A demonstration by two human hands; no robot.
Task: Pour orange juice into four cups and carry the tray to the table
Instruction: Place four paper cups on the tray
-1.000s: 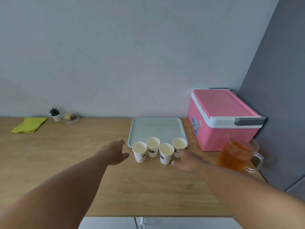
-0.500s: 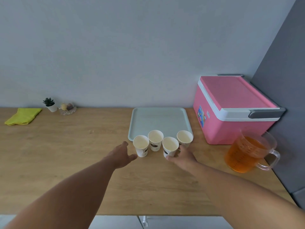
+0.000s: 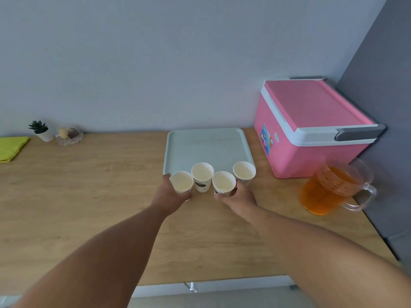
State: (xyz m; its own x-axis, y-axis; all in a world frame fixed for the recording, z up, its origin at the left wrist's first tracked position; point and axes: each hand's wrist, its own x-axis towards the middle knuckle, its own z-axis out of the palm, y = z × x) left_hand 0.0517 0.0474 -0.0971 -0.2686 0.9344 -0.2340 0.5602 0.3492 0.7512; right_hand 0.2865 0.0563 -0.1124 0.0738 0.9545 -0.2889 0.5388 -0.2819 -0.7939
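Several white paper cups stand in a row on the wooden counter, just in front of a pale green tray (image 3: 206, 147). My left hand (image 3: 170, 195) grips the leftmost cup (image 3: 182, 181). My right hand (image 3: 239, 198) grips the third cup (image 3: 223, 182). Between them stands a cup with a dark print (image 3: 202, 176), and the rightmost cup (image 3: 244, 172) is beside my right fingers. All the cups look empty. A clear glass jug (image 3: 329, 192) with orange juice stands at the right.
A pink cooler box (image 3: 311, 127) with a grey handle sits behind the jug against the dark right wall. At the far left are a small potted plant (image 3: 41, 131), a glass dish (image 3: 69, 136) and a yellow-green cloth (image 3: 11, 148). The counter's front edge (image 3: 200, 281) is near me.
Both hands moved forward from open reach to the cups; my left now grips the leftmost cup and my right grips the third. The view came closer and tilted down.
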